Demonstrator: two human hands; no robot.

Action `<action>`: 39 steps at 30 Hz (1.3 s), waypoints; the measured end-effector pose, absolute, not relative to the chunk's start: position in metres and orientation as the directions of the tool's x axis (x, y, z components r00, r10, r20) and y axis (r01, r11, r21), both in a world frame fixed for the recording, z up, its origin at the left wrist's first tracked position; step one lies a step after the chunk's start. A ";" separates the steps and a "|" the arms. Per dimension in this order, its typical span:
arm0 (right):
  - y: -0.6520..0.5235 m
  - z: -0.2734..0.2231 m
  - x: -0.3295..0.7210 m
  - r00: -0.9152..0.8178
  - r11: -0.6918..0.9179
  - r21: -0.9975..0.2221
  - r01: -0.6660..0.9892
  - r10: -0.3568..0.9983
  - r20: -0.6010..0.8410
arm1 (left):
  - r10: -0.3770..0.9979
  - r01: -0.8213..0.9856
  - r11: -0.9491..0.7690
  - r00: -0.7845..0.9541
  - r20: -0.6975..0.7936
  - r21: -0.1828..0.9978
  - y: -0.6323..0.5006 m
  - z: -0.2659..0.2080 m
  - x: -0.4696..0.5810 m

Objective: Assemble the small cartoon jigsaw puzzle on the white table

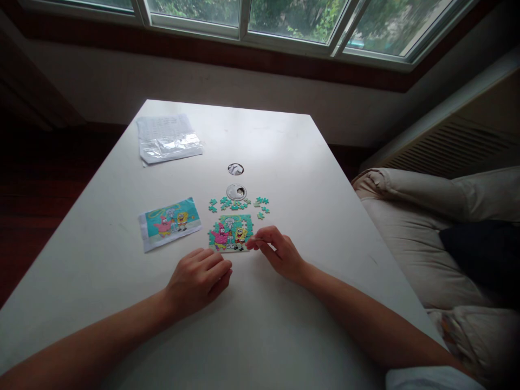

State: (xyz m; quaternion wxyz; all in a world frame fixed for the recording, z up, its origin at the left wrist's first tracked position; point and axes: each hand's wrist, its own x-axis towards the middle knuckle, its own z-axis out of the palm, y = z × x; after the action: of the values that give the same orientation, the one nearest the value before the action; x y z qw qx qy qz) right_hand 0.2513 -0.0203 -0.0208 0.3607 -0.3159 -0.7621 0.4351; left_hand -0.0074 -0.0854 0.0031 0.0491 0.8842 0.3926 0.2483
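A partly assembled jigsaw puzzle point(230, 235) of cartoon figures lies flat on the white table, with a gap showing near its upper right. At its lower right corner, my right hand point(280, 253) pinches a small, thin puzzle piece point(255, 240), seen almost edge-on between thumb and fingers. My left hand point(199, 276) rests on the table just below the puzzle's lower left, fingers curled in a loose fist; nothing shows in it. Loose teal puzzle pieces point(235, 205) are scattered along the puzzle's upper side, and several more point(262, 201) lie to the right.
Left of the puzzle lies a printed picture packet point(173, 222) with the same cartoon scene. A clear plastic bag with papers point(169, 140) sits at the far left of the table point(284, 157). Two round table inserts point(235, 169) are beyond the pieces. A sofa point(406, 233) stands at right.
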 end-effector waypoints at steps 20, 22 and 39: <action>-0.041 -0.007 0.237 -0.721 0.401 -0.915 0.040 0.646 0.252 | 0.539 0.523 -0.827 0.634 0.555 0.207 -0.090 0.008 -0.008; -0.040 -0.006 0.236 -0.727 0.440 -0.897 0.052 0.632 0.267 | 0.511 0.492 -0.845 0.627 0.587 0.209 -0.089 0.007 -0.008; -0.023 -0.015 0.237 -0.614 0.653 -0.730 0.204 0.666 0.424 | 0.508 0.618 -0.773 0.736 0.447 -0.140 -0.045 0.026 -0.062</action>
State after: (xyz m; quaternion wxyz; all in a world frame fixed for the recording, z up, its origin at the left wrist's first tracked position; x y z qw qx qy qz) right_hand 0.2373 -0.0228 -0.0152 0.3543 -0.2597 -0.8372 0.3259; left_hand -0.0616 -0.0446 0.0258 -0.1410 0.9211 0.3058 0.1956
